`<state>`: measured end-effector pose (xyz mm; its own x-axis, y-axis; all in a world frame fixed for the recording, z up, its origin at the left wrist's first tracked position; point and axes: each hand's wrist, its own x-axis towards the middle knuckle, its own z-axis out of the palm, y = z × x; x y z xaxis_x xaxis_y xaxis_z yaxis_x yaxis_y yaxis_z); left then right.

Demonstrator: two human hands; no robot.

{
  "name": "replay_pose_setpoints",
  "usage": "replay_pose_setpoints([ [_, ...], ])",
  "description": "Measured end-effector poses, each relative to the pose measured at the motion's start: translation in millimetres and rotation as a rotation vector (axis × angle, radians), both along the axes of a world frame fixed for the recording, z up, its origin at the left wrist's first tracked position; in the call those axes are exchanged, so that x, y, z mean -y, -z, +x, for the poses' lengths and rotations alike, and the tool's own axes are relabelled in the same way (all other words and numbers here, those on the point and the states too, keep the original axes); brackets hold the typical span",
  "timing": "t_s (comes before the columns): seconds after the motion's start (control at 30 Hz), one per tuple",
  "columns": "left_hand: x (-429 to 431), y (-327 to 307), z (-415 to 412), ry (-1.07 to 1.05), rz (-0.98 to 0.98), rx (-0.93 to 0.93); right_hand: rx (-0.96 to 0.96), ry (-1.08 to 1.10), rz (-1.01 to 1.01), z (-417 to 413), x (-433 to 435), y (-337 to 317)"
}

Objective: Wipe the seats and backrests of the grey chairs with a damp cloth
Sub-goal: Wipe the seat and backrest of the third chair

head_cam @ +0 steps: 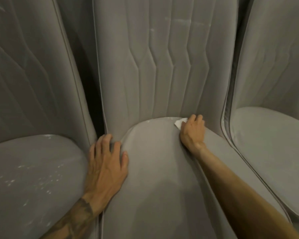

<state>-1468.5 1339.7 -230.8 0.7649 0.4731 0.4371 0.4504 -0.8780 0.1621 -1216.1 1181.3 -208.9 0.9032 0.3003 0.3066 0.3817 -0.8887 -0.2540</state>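
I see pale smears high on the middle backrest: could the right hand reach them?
Probably yes: the right hand grips the cloth low against the backrest, with nothing between it and the smears.

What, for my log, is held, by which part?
The right hand grips most of the white cloth, a corner showing; the left hand holds nothing.

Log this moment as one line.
right hand: grips white cloth at rear of middle chair seat | left hand: rests on seat's left edge | phase: seat wipe
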Motion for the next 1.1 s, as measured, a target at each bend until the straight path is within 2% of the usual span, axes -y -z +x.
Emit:
replay_pose_setpoints([
  [0.1, -1, 1, 0, 0.003, -0.011, 0.022, 0.015, -0.126, -0.101, -2, -14, -1],
  [0.3, -3, 4, 0, 0.005, -0.009, 0.048, 0.027, 0.128, -0.119, 14, 6, 2],
  [0.43, -4, 6, -1, 0.000, -0.002, 0.043, 0.102, -0.160, -0.230, -4, -40, 3],
  [0.5, -4, 7, -1, 0.005, 0.011, 0.041, 0.083, -0.181, -0.201, 6, -23, -1],
  [0.6, -6, 9, -2, 0.009, 0.024, 0.045, 0.067, -0.018, -0.181, 24, 22, 2],
  [0.67, -6, 8, -1, 0.005, 0.019, 0.047, 0.041, 0.062, -0.136, 20, 19, 4],
  [0.73, -5, 9, 0, 0.002, 0.013, 0.048, -0.005, 0.002, -0.119, 10, -15, 2],
  [0.8, -5, 9, -1, 0.001, 0.012, 0.048, 0.018, -0.165, -0.150, 0, -45, 2],
  [0.87, -6, 8, -2, 0.004, 0.019, 0.044, 0.030, -0.246, -0.172, 5, -45, 0],
  [1.03, -7, 8, -2, 0.000, 0.009, 0.040, 0.045, -0.031, -0.171, 19, -3, 0],
  [1.1, -5, 7, -2, 0.005, 0.003, 0.047, -0.001, -0.088, -0.144, 5, -30, -2],
])
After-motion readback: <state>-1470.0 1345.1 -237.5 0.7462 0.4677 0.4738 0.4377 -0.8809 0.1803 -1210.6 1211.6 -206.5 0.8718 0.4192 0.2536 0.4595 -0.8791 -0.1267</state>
